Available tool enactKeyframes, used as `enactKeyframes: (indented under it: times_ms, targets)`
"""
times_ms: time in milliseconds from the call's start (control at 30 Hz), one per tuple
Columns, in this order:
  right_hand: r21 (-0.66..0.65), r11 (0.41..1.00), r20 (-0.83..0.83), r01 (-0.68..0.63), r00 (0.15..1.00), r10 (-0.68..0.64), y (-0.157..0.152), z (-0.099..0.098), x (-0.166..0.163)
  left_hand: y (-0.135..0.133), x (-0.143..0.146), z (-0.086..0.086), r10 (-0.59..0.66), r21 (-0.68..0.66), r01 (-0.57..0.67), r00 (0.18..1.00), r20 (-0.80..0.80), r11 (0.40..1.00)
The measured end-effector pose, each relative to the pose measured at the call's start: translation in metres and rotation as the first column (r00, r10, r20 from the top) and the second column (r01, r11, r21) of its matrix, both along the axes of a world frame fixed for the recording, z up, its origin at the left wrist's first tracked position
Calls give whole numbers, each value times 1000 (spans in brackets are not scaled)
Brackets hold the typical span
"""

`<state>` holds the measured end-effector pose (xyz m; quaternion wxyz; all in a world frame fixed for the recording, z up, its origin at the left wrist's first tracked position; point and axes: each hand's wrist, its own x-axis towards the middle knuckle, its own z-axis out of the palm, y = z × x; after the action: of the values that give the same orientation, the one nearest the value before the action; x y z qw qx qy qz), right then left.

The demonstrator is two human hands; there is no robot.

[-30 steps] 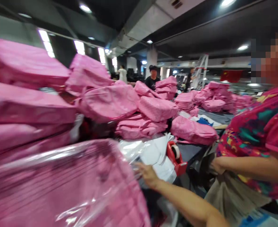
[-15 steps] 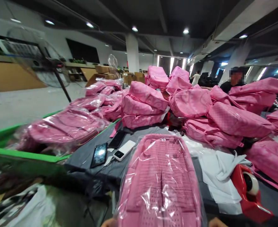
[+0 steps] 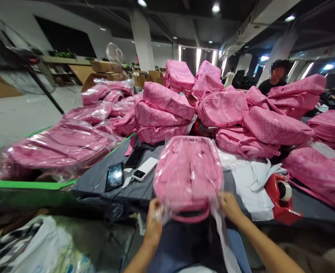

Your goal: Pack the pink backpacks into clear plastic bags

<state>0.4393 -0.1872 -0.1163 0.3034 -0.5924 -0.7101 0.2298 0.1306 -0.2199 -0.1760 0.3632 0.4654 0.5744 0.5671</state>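
Note:
A pink backpack in a clear plastic bag (image 3: 188, 174) lies on the dark table (image 3: 99, 185) right in front of me. My left hand (image 3: 153, 222) pinches the open end of the plastic at the bag's lower left corner. At the lower right corner, my right hand (image 3: 229, 206) grips the plastic edge. Both hands are closed on the wrapping near the table's front edge.
Unwrapped pink backpacks (image 3: 221, 108) are piled across the back of the table, wrapped ones (image 3: 65, 144) on a green cart at left. Two phones (image 3: 115, 176) and a white power bank (image 3: 145, 169) lie left of the bag; a red tape dispenser (image 3: 281, 197) and white sheets right. A person (image 3: 277, 76) stands behind the pile.
My view swung left from a co-worker to the table. The wrapped backpack now lies further from me, and both my hands have come up to grip its near plastic edge.

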Motion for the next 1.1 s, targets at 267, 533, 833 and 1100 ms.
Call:
enactKeyframes:
  times_ms: [267,533,833,1100]
  targets:
    - [-16,986,-1,168,986,-168,42,50,85,16,-58,-1,381,-250,-330,905,189,910]
    - [38,973,69,226,971,-228,-72,35,21,-17,78,-28,-105,308,288,862,-496,907]
    - [-87,967,614,239,778,-137,-36,49,-53,3,112,-1,405,548,263,445,-799,794]
    - [-151,957,706,246,705,-70,-45,60,-14,11,116,20,300,427,315,379,-876,848]
